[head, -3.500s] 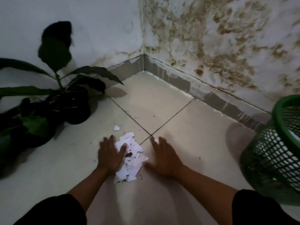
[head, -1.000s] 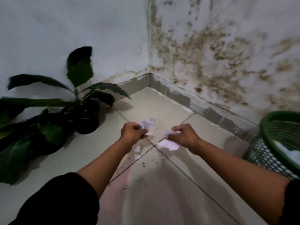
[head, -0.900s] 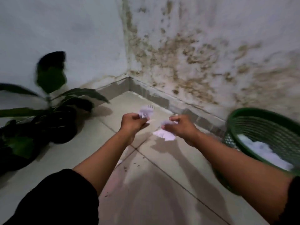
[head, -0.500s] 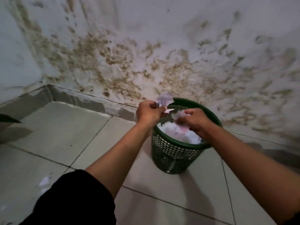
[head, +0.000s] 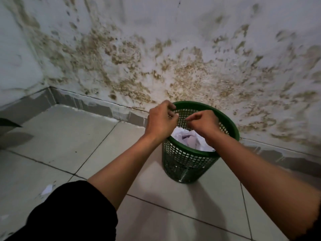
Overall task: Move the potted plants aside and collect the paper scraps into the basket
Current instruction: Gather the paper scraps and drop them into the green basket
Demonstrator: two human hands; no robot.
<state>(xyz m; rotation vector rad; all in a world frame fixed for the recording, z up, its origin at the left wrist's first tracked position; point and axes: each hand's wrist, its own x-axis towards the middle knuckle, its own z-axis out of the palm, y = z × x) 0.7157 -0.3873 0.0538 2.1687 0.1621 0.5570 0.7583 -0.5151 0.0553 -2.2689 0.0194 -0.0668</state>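
A green mesh basket (head: 189,164) stands on the tiled floor against the stained wall, with white paper scraps (head: 187,139) piled inside. Both hands hover over its rim. My left hand (head: 160,121) is above the near-left part of the rim, fingers loosely curled and apart, and I see no paper in it. My right hand (head: 202,123) is over the basket's middle, fingers pointing left, also without paper. One loose paper scrap (head: 46,189) lies on the floor at the lower left. The potted plants are out of view except for a dark leaf tip (head: 8,122) at the left edge.
The mould-stained wall (head: 173,66) and its grey skirting run right behind the basket. The room corner (head: 49,87) is to the left. Pale floor tiles (head: 60,140) stretch between the corner and the basket.
Both hands picked the scraps up from the floor and carried them right to the basket. Half a second ago they held paper over it; now the paper is gone from the hands.
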